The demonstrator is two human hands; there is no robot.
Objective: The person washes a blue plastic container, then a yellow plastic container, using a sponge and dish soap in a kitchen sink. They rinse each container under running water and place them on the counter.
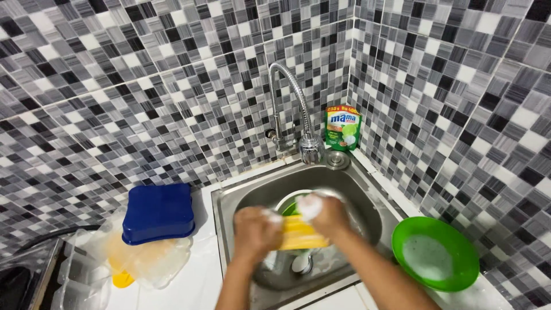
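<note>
Over the steel sink [252,192], both soapy hands grip a yellow container [301,232]: left hand [255,232], right hand [328,217]; a green plate [453,244] lies right of the sink.

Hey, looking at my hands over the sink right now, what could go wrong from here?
1. Both hands, left hand and right hand, look soapy while gripping the yellow container; it might slip and drop into the steel sink.
2. The green plate sits by the sink's right rim beside your right forearm; an elbow nudge could shift it.
3. The blue tub rests upside down on clear plastic containers, a stack that may topple if bumped.
</note>
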